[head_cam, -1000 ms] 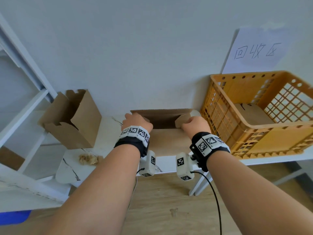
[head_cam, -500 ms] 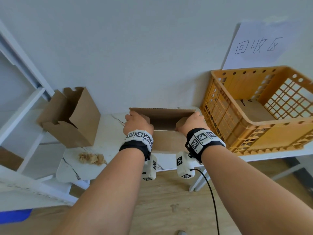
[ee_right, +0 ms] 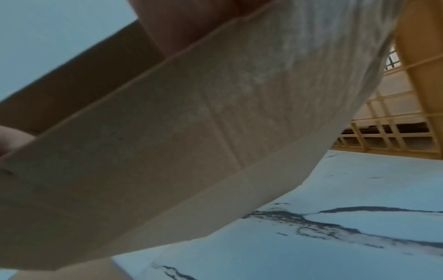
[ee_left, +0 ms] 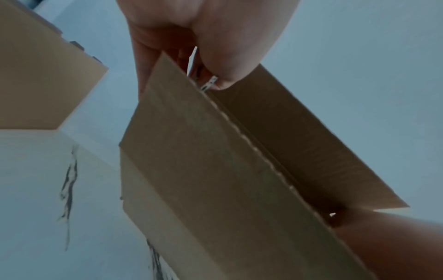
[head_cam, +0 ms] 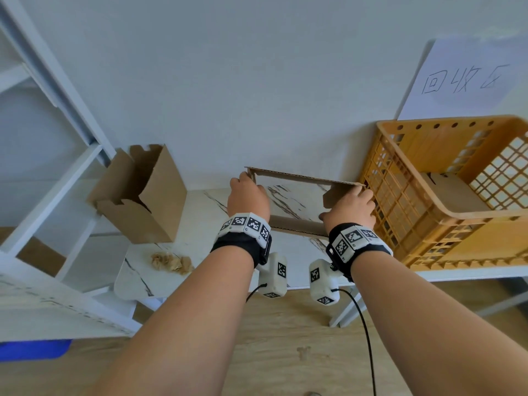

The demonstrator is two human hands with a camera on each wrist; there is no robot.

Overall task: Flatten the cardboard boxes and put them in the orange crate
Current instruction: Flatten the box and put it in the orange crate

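Note:
I hold an open-ended brown cardboard box (head_cam: 297, 224) above the marble table (head_cam: 177, 247); the tabletop shows through it. My left hand (head_cam: 248, 195) grips its left end, fingers curled round the edge (ee_left: 215, 166). At the right end my right hand (head_cam: 350, 205) grips a side flap (ee_right: 191, 123). The orange crate (head_cam: 445, 195) stands just right of the box and has flat cardboard (head_cam: 448, 192) inside. A second open cardboard box (head_cam: 143, 195) stands at the table's left.
A white shelf frame (head_cam: 54, 172) rises at the left. Crumpled brown paper scraps (head_cam: 171, 262) lie on the table's near left. A paper sign (head_cam: 463, 81) hangs on the wall above the crate. Wooden floor lies below.
Both hands have lifted the box off the table and tipped it, so I now look through its open ends. The right end has moved closer to the crate.

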